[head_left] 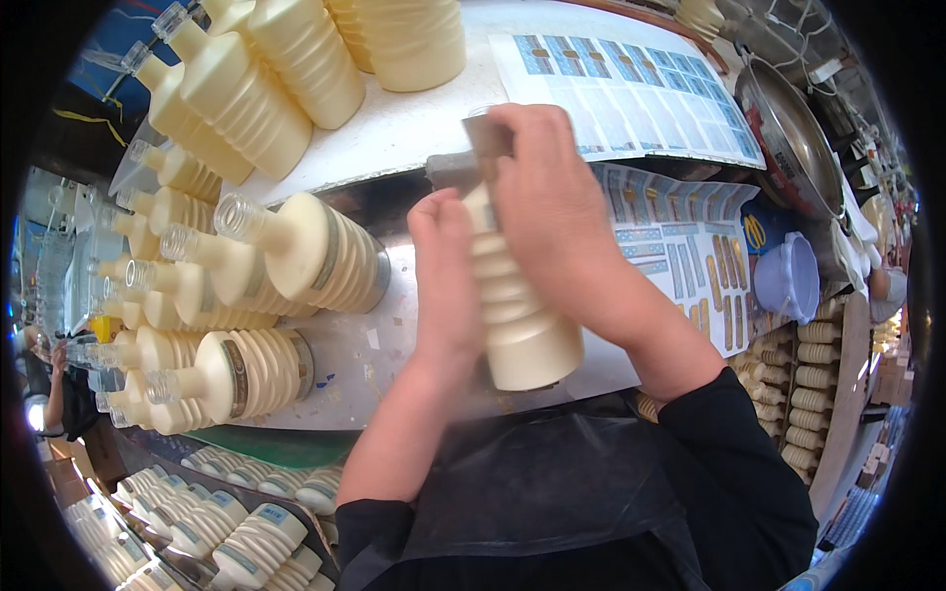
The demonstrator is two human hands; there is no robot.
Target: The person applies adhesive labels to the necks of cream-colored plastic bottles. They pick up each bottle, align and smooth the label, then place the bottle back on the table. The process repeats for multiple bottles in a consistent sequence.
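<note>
A cream plastic bottle with ridged sides [532,357] is tilted in front of me, its base toward me and its neck pointing away. Against its left side lies my left hand [445,266], fingers bent and slightly blurred. My right hand [552,187] lies over the bottle's right side and upper end, its fingers closed on a dark grey-brown strip [485,136] at the neck end. Most of the neck is hidden by the strip and the fingers. Just beyond my left hand, a grey piece [448,169] shows at the shelf edge.
Several cream bottles with clear necks [340,254] stand at left; larger ones [246,103] stand on the white shelf [419,123]. Label sheets [631,98] lie at right, near yellow-handled scissors [754,233], a lilac bucket [786,281] and a metal basin [796,133]. More bottles [258,542] fill the lower left.
</note>
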